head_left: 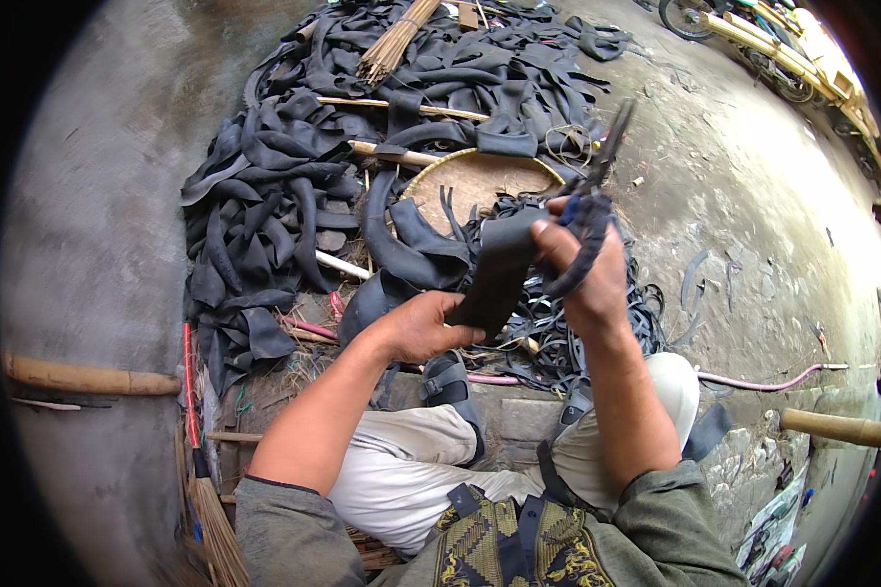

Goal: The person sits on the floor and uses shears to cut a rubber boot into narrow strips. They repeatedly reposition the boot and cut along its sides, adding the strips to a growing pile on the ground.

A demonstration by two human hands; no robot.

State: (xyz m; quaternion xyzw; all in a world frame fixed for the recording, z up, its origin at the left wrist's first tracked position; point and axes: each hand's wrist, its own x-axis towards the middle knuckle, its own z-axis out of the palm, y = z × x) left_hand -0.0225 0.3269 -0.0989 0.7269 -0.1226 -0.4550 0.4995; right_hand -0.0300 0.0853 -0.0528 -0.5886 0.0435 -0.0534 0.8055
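Observation:
A wide piece of black rubber sheet (504,269) is stretched between my two hands. My left hand (423,328) is closed on its lower end, thumb along the edge. My right hand (592,269) has a pair of scissors (599,201) in it, with dark wrapped handles and long blades pointing up and away. The thumb of that hand also presses on the upper end of the rubber. The blades are apart from the sheet. Below and behind my right hand lies a tangle of thin black rubber strips (548,342).
A large heap of black rubber pieces (264,196) spreads ahead and left. A round woven tray (431,196) lies among them. A stick bundle (396,44) tops the heap; a stick broom (215,528) is at lower left. Bamboo poles (93,376) jut in at both sides.

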